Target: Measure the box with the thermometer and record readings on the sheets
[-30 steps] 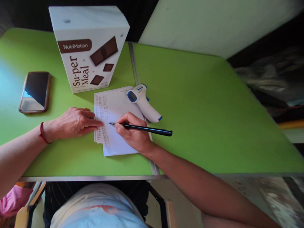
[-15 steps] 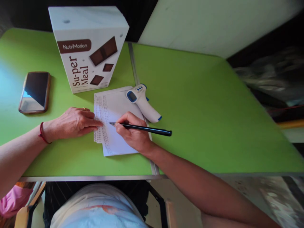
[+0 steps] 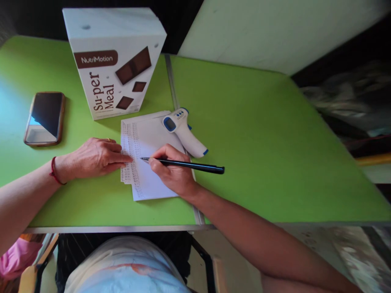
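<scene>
My right hand (image 3: 175,169) grips a black pen (image 3: 195,165), its tip at the paper beside the written rows and its rear end pointing right. White sheets of paper (image 3: 159,183) lie stacked on the table, with rows of small handwriting down their left side. My left hand (image 3: 97,158) rests at the left edge of the sheets, fingers stretched toward the writing and fingertips touching it, holding nothing. A white and blue infrared thermometer (image 3: 186,132) lies across the upper right of the paper, just above my right hand.
On the green table (image 3: 259,142), a white NutriMotion box (image 3: 128,49) stands upright behind the paper. A phone (image 3: 45,118) lies face up at the left. A metal seam (image 3: 172,81) crosses the tabletop, and a pale wall (image 3: 259,32) rises behind.
The pen's rear end has swung slightly up and to the right as my right hand shifted a little. My left hand and the paper have stayed in place.
</scene>
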A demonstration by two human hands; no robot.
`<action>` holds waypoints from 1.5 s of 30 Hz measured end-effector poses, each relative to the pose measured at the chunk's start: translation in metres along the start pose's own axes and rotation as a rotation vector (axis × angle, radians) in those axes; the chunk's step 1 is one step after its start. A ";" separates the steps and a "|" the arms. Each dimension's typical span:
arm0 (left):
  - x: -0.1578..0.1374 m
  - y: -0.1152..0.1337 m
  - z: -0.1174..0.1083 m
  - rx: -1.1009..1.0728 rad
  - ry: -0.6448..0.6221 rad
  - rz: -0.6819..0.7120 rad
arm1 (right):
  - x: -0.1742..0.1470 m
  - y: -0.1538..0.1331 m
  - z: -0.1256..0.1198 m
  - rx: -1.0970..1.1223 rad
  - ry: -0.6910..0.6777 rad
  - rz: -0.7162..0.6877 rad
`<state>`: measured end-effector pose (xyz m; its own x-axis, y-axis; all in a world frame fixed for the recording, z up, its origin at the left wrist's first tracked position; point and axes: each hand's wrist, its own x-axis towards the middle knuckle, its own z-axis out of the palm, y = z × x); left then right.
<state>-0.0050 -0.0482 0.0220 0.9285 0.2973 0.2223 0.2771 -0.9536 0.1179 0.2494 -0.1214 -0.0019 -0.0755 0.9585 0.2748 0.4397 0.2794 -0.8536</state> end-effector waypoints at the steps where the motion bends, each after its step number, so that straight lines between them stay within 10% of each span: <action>1: 0.000 0.000 0.000 0.000 0.000 0.000 | 0.000 0.000 0.000 0.002 0.015 -0.001; 45: 0.000 0.000 0.001 0.030 0.043 0.036 | 0.002 -0.002 0.001 0.030 0.042 0.023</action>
<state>-0.0042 -0.0482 0.0210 0.9269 0.2635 0.2671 0.2511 -0.9646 0.0803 0.2477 -0.1202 0.0004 -0.0275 0.9617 0.2728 0.4137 0.2593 -0.8727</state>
